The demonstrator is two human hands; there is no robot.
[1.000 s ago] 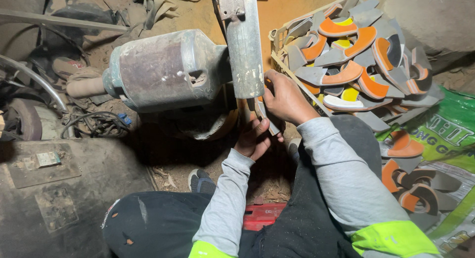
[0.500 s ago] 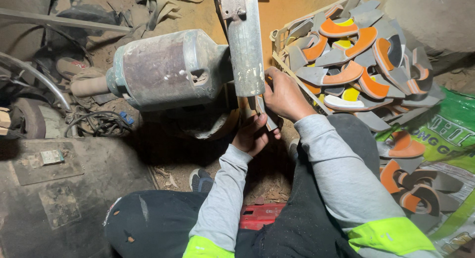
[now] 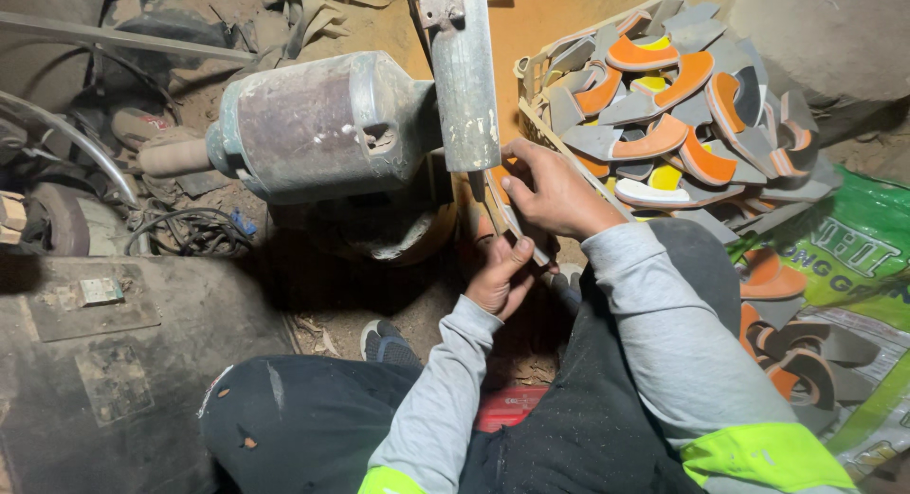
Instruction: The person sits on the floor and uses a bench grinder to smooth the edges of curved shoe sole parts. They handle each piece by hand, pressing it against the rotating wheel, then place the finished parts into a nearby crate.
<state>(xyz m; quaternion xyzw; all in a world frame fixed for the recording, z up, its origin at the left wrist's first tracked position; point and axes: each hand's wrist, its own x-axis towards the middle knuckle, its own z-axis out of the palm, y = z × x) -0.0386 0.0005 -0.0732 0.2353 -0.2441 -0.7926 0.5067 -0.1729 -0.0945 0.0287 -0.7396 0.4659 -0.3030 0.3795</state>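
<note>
Right hand (image 3: 555, 195) — fingers closed on the upper end of a thin flat sole piece (image 3: 507, 221), held slanting just under the upright metal guard (image 3: 464, 77) of the machine. Left hand (image 3: 500, 278) — gripping the same piece from below, thumb up against it. Motor (image 3: 318, 124) — dusty grey drum, just left of the guard. Basket (image 3: 531, 82) — right of the hands, heaped with grey, orange and yellow shoe soles (image 3: 664, 86). Green sack (image 3: 853, 247) — far right.

Thin grey strip (image 3: 512, 224), tilted, under the belt arm (image 3: 464, 77)
</note>
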